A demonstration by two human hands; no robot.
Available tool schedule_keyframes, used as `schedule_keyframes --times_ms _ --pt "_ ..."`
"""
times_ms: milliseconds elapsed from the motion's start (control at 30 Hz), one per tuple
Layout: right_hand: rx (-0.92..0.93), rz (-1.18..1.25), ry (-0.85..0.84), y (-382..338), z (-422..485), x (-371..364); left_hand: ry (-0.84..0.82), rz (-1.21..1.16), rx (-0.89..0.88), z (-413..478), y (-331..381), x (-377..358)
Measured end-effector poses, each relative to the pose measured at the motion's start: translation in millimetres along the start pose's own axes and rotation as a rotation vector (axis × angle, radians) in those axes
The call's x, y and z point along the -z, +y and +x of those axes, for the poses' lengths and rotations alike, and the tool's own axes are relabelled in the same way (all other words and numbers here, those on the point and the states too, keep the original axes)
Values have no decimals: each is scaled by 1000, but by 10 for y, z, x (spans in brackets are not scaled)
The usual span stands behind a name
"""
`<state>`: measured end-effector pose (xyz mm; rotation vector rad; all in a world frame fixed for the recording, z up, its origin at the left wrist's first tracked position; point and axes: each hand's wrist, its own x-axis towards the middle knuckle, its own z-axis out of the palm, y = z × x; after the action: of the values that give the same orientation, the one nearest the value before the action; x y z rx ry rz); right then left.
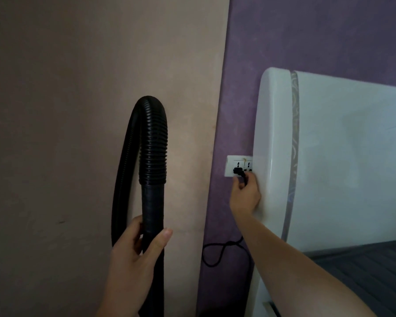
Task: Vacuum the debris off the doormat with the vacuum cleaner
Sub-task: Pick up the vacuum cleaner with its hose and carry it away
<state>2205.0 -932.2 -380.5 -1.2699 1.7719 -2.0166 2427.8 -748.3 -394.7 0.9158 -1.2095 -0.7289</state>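
My left hand [135, 259] grips the smooth black tube of the vacuum cleaner's hose [152, 145], whose ribbed part loops up and back down in front of the beige wall. My right hand [245, 194] reaches to the white wall socket [232, 164] on the purple wall and pinches the black plug [237, 171], which sits in the socket's left outlet. The black power cord [217, 250] hangs in a loop below my right forearm. The doormat and the vacuum's body are out of view.
A white glossy headboard [329, 156] stands right of the socket and partly covers its right edge. A dark mattress [364, 266] lies at the lower right. The beige wall [66, 110] fills the left.
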Motion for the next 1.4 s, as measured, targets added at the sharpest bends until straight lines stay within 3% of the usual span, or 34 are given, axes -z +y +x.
schedule_keyframes --times_ms 233,567,700,833,967,1200,1400 --pt "-15 119 110 62 122 -216 38 -3 44 -50 -52 126" --pt "-13 40 89 -18 177 -105 11 38 11 -160 -121 222" --pt "50 84 91 -218 -264 91 -19 66 32 -245 -133 306" --pt "221 174 -60 -318 -897 422 -61 99 42 -383 -161 404" --pt "230 134 -353 -146 -1266 735 -37 117 92 -620 -201 568" --pt "-5 83 -700 696 -2136 1146 47 212 148 -975 -436 796" --pt "-379 58 -793 1265 -2696 1264 43 275 163 -1193 -632 840"
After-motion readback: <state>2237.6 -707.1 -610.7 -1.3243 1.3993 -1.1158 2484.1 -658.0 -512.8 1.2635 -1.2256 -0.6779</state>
